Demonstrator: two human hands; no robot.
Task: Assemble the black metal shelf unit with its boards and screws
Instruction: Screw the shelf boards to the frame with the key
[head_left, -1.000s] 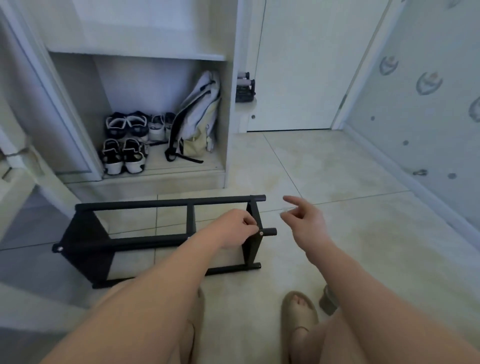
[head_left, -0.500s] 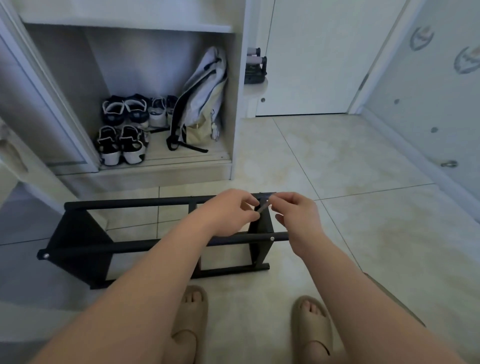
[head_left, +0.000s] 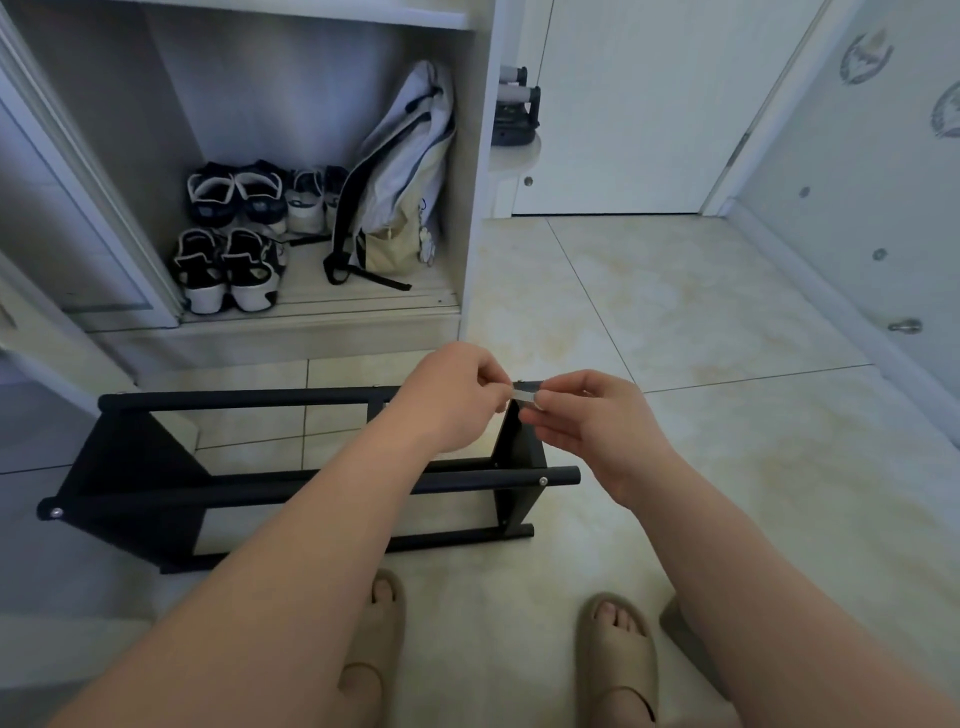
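On the tiled floor (head_left: 701, 322), just ahead of two slippers (head_left: 618, 670): black metal frame (head_left: 291, 486), long rails running left to right, an end panel (head_left: 522, 457) at the right. Screw heads (head_left: 543, 481) showing at both ends of the near rail. No boards in view.

Above the frame's right end: left hand (head_left: 452, 400) and right hand (head_left: 597, 426), fingertips meeting, both pinching one small pale piece (head_left: 525, 397). Too small to identify; perhaps a screw packet or a fitting. Contact between either hand and the frame: cannot tell.

Behind: open cupboard (head_left: 475, 208) holding shoes (head_left: 228, 270) and a backpack (head_left: 400, 182).

Step in hand, by judgement: readying a small part for the right end. Recommended handling:
- Keep the pinch firm and close to the fingertips.
- Work low over the frame, to limit rolling after a drop.
- Pass the piece wholly to one hand before freeing the other to steady the end panel.
- Line up squarely with the hole before any turning or pressing.
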